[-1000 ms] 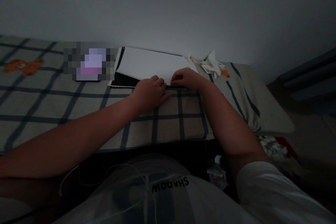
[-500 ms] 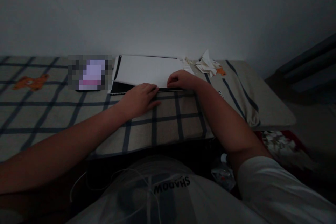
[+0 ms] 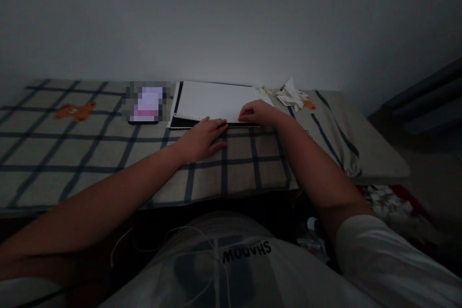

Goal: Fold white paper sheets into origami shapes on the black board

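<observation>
A white sheet of paper (image 3: 212,98), with a row of small marks along its near left edge, lies on a black backing (image 3: 182,121) with a white rim. My left hand (image 3: 205,139) rests palm down at the near edge, fingers stretched out, their tips over the black strip and the sheet's border. On the right, my right hand (image 3: 258,111) has its fingers curled and pressed together at the sheet's near right edge. Whatever may be between those fingertips is too small and dark to make out.
A phone (image 3: 147,104) with a lit, blurred screen lies left of the sheet on the checked cloth (image 3: 101,154). Crumpled paper scraps (image 3: 291,94) sit to the right, by the wall. A plastic bottle (image 3: 312,233) and a red container (image 3: 422,209) with paper scraps are below, right.
The view has swung slightly left, so everything appears further right. Both hands stay at the sheet's near edge in nearly the same pose.
</observation>
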Demonstrator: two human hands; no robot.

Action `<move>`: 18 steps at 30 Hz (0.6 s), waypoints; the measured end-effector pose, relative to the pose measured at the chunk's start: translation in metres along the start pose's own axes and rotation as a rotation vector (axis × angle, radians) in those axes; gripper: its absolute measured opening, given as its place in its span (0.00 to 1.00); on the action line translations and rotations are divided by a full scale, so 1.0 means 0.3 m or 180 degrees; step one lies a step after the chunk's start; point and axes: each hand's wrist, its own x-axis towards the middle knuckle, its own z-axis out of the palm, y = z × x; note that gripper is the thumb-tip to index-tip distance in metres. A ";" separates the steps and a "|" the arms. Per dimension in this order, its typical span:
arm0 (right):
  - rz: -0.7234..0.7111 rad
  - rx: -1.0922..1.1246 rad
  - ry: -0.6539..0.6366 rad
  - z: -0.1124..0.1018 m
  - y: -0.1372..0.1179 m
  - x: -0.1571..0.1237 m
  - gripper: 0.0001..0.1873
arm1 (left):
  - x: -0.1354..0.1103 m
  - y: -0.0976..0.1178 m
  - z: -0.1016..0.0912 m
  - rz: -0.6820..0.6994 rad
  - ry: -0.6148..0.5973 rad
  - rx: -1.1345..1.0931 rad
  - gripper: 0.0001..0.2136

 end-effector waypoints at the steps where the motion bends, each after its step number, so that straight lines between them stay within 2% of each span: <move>1: -0.0022 -0.0157 0.0039 0.000 -0.018 0.005 0.09 | 0.000 0.004 -0.001 -0.0004 0.0008 -0.0003 0.28; 4: -0.0128 -0.0580 0.0118 0.015 -0.079 0.026 0.08 | 0.001 0.013 -0.003 0.0008 0.0058 -0.0006 0.28; 8: -0.0243 -0.0556 0.0210 0.059 -0.125 0.048 0.10 | 0.004 0.017 -0.001 0.0057 0.0139 0.0000 0.28; 12: -0.0425 -0.0116 0.0280 0.091 -0.104 0.046 0.09 | 0.004 0.010 0.009 0.0027 0.0158 0.0049 0.29; 18: -0.0333 0.0096 0.0312 0.096 -0.085 0.037 0.11 | -0.003 0.017 0.013 -0.0094 0.0057 0.0045 0.29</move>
